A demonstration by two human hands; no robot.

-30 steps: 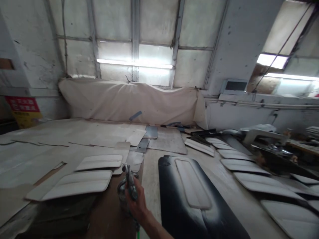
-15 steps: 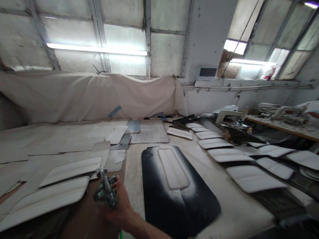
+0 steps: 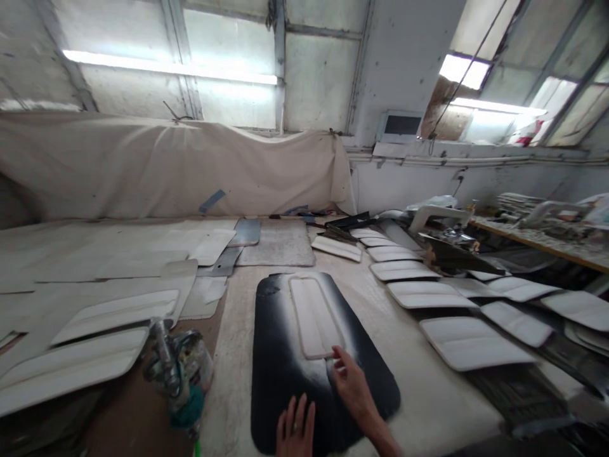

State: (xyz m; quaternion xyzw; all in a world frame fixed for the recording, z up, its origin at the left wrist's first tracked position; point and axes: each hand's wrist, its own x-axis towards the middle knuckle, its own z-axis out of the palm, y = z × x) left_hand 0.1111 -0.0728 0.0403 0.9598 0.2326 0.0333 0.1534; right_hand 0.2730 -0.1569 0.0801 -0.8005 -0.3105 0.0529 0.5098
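A black panel (image 3: 285, 381) lies on the bench in front of me with a long white padded insert (image 3: 314, 314) on top of it. My left hand (image 3: 295, 433) rests flat on the panel's near end, fingers stretched out. My right hand (image 3: 351, 386) reaches to the insert's near corner, its fingertips touching the edge, fingers apart. A metal spray gun (image 3: 178, 371) with a green hose fitting stands by itself at the left, with no hand on it.
White padded pieces (image 3: 431, 295) lie in rows on the right, and two more (image 3: 95, 336) at the left on cardboard sheets. A beige cloth (image 3: 190, 168) hangs along the back wall. A cluttered side bench (image 3: 537, 238) runs at the far right.
My right hand has let go of the spray gun, which now stands alone at the left. Both hands have come onto the black panel. The view has shifted right and down.
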